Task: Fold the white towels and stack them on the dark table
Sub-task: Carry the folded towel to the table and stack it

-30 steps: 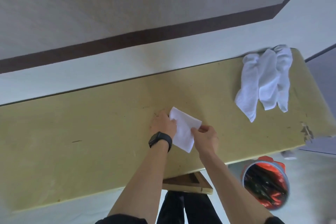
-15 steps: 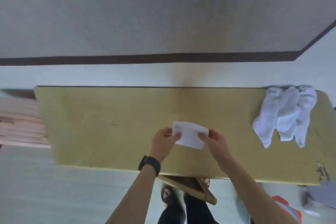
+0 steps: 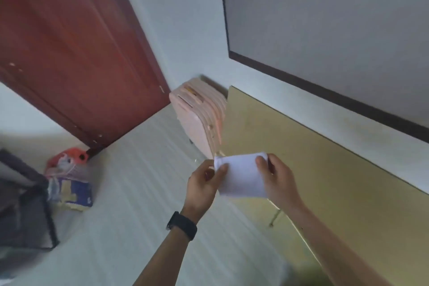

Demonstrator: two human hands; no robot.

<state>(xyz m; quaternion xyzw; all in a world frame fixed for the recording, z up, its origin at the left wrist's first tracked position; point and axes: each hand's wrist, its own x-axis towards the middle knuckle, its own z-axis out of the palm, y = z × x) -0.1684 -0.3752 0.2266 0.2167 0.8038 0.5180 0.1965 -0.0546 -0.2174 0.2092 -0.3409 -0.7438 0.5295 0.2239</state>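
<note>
One dark mesh-sided frame (image 3: 23,204) at far left on the floor. One red-orange bag (image 3: 67,162), with one blue-and-yellow pack (image 3: 74,193) beside it. One red-brown door (image 3: 69,42). One pink suitcase (image 3: 199,118). One black wristband (image 3: 182,225). Left hand (image 3: 204,183) pinches the left side of one folded white towel (image 3: 241,176); right hand (image 3: 278,181) pinches its right side. The towel is held up at the left end of one yellow worktop (image 3: 325,169).

towel (image 3: 241,176): showing as soft, matt cloth
tabletop (image 3: 336,169): looking smooth, faintly shiny
door (image 3: 69,53): gleaming, smooth varnished wood
suitcase (image 3: 199,123): looking like ribbed plastic
</note>
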